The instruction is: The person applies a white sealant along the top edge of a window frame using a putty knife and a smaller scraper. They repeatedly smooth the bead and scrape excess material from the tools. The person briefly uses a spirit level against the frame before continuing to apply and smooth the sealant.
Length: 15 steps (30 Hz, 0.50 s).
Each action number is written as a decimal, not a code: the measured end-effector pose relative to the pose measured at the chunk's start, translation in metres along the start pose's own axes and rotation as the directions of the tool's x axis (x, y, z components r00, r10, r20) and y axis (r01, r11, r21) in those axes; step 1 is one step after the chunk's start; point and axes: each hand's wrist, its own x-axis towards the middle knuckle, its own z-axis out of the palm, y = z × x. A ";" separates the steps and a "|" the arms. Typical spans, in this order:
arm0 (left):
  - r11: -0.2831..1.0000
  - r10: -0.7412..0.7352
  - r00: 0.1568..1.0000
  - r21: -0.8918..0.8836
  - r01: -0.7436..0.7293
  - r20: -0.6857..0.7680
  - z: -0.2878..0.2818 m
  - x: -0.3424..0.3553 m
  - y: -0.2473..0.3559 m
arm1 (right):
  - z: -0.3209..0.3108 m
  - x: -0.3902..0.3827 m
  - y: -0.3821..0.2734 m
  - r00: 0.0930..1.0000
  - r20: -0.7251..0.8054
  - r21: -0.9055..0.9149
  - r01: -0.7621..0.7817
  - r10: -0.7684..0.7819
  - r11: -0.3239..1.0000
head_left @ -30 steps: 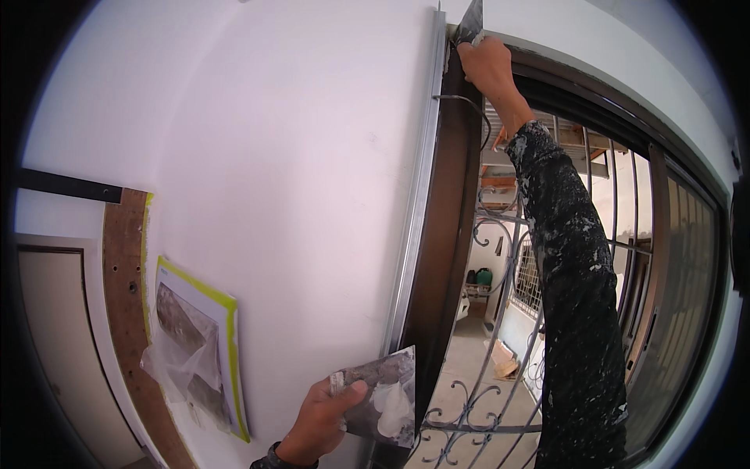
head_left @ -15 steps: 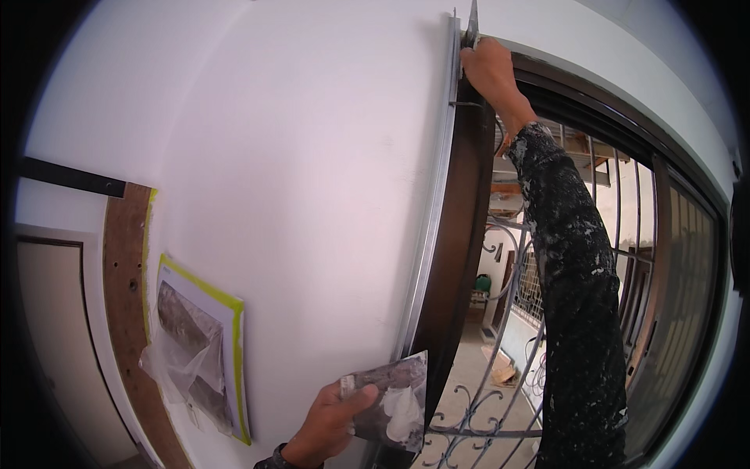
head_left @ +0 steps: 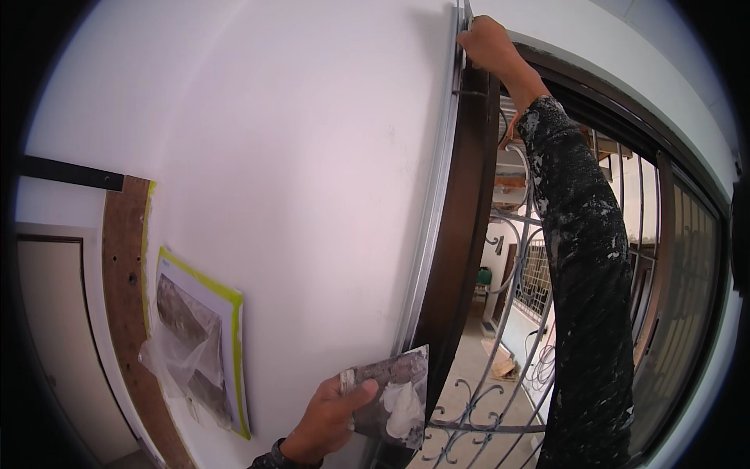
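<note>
My left hand [head_left: 328,414] grips a square metal blade [head_left: 375,410], smeared grey and carrying a lump of white paste [head_left: 402,410], low beside the dark brown door frame [head_left: 461,250]. High up, my right hand [head_left: 494,47] is closed on a thin scraper [head_left: 468,11] at the top of a pale metal strip [head_left: 444,172] along the frame's left side, its blade nearly edge-on and partly hidden by my fingers. The black sleeve of my right arm is flecked with white and lies across the opening.
White wall [head_left: 305,180] on the left carries a yellow-edged sheet under plastic [head_left: 195,336], a brown board [head_left: 123,250] and a black bar [head_left: 66,172]; a door [head_left: 51,328] stands at far left. Scrolled iron grille [head_left: 469,422] and sliding glass panel [head_left: 683,313] fill the opening, with a courtyard beyond.
My right hand and scraper have moved toward the metal strip and higher in the view, the blade turning more edge-on. My left hand with the pasted blade has shifted slightly right.
</note>
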 end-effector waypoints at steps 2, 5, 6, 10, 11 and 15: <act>1.000 0.009 1.000 0.015 -0.009 -0.019 0.001 0.000 0.000 | -0.003 -0.006 -0.003 1.000 0.023 0.026 0.007 -0.008 1.000; 0.999 0.014 0.999 0.032 -0.012 -0.032 0.002 0.000 0.000 | -0.015 -0.027 -0.006 0.995 -0.046 -0.054 0.088 -0.091 0.995; 1.000 0.010 0.999 0.020 -0.010 -0.031 0.003 0.000 -0.001 | -0.022 -0.037 -0.005 0.986 -0.102 -0.115 0.121 -0.133 0.986; 0.999 0.028 0.998 0.028 -0.026 -0.058 0.005 -0.001 -0.001 | -0.065 -0.065 0.018 0.987 -0.152 0.180 -0.027 0.055 0.983; 0.999 0.050 0.997 0.021 -0.049 -0.064 0.006 -0.001 -0.002 | -0.068 -0.067 0.024 0.984 -0.147 0.184 -0.074 0.102 0.980; 0.996 0.079 0.995 0.050 -0.076 -0.061 0.009 -0.002 -0.004 | -0.058 -0.060 0.047 0.975 -0.187 0.141 -0.096 0.122 0.985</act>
